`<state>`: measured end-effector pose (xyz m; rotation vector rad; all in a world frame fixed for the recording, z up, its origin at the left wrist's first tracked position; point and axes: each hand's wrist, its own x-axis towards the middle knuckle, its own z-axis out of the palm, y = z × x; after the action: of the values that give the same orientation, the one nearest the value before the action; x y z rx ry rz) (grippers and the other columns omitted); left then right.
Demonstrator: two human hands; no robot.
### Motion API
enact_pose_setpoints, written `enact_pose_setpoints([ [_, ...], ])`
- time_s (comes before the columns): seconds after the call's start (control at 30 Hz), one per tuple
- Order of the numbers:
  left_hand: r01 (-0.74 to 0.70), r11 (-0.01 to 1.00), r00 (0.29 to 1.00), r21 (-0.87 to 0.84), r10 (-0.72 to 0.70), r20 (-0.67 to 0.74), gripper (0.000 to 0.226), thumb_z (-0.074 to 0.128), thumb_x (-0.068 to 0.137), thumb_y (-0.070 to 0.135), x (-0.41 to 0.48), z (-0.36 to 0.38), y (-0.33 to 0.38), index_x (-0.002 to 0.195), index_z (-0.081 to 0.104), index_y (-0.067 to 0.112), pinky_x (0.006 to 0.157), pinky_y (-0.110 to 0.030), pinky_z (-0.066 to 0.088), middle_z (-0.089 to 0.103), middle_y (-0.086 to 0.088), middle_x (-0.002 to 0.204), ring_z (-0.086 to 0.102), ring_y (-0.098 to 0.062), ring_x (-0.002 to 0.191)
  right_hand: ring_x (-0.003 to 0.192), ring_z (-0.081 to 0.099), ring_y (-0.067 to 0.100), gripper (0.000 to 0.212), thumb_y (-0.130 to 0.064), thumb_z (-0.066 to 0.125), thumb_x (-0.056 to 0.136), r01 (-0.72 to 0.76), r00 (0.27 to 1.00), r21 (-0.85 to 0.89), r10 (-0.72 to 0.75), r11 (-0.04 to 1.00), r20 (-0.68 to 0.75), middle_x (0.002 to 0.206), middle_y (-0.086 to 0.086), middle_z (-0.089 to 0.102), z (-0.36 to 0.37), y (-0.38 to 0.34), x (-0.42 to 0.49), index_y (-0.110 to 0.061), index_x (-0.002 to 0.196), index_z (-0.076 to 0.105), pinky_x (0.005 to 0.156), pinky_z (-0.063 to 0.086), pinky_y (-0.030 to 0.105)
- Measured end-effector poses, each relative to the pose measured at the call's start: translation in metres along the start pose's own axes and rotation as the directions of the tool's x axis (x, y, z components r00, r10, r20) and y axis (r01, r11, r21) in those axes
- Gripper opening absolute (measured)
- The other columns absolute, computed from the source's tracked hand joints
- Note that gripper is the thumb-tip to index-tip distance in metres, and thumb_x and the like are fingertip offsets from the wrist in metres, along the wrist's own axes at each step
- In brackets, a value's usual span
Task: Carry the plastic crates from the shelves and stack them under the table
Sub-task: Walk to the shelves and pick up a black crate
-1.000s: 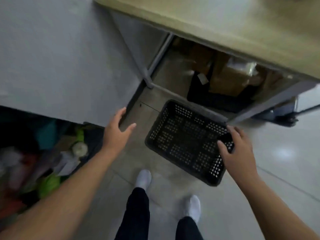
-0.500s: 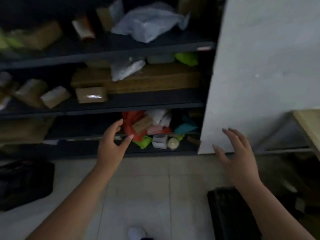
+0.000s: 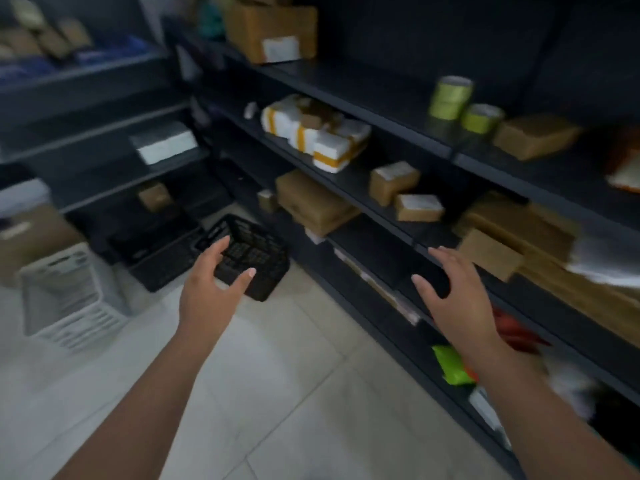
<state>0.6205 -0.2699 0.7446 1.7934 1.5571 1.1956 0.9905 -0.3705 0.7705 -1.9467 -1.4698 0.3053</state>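
A black perforated plastic crate (image 3: 258, 252) sits tilted on the floor at the foot of the dark shelves (image 3: 391, 109). Left of it lies another black crate (image 3: 162, 258), low and flat. A white slatted crate (image 3: 69, 292) stands on the floor at the far left. My left hand (image 3: 211, 289) hovers in front of the tilted black crate, fingers spread, holding nothing. My right hand (image 3: 453, 296) is raised in front of the lower shelf, also spread and empty. The table is out of view.
The shelves run along the right and back, loaded with brown parcels (image 3: 315, 202), white wrapped bundles (image 3: 311, 133), tape rolls (image 3: 450, 97) and a cardboard box (image 3: 270, 29). Bright green and red packets (image 3: 450, 365) fill the bottom shelf. Pale floor tiles (image 3: 277, 393) lie below my arms.
My right hand let go of the black crate left by the table. My view swung from the table to the shelf aisle, and both empty hands now face the crates there.
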Motion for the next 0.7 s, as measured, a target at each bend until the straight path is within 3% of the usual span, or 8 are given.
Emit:
enact_pose_setpoints([
  [0.3,0.28,0.956,0.936,0.09,-0.251,-0.247,0.064,0.073,0.082,0.05,0.079,-0.086,-0.125,0.139,0.049,0.037,0.092,-0.03,0.045,0.059,0.013,0.135,0.056,-0.007,0.117,0.122,0.043,0.006,0.053,-0.04,0.06,0.093,0.143,0.966,0.161,-0.174,0.976,0.192,0.145,0.002,0.046,0.177,-0.111,0.157,-0.022,0.141,0.048,0.095,0.037,0.027],
  [0.47,0.379,0.92,0.898,0.097,-0.339,-0.281,0.064,0.076,0.082,0.044,0.166,-0.087,-0.181,0.139,0.05,0.034,0.091,-0.035,0.048,0.058,0.014,0.133,0.059,-0.013,0.115,0.13,0.047,0.023,0.057,-0.037,0.059,0.094,0.007,0.955,0.252,-0.081,0.968,0.285,0.147,0.007,0.043,0.271,-0.126,0.242,-0.023,0.146,0.041,0.102,0.044,0.042],
  [0.7,0.452,0.878,0.883,0.156,-0.415,-0.221,0.066,0.077,0.083,0.04,0.302,-0.093,-0.236,0.142,0.049,0.027,0.095,-0.043,0.049,0.059,0.007,0.134,0.059,-0.018,0.116,0.135,0.041,0.021,0.062,-0.042,0.058,0.094,-0.061,0.922,0.211,-0.027,0.976,0.387,0.151,0.005,0.041,0.364,-0.162,0.349,-0.025,0.15,0.036,0.102,0.04,0.039],
])
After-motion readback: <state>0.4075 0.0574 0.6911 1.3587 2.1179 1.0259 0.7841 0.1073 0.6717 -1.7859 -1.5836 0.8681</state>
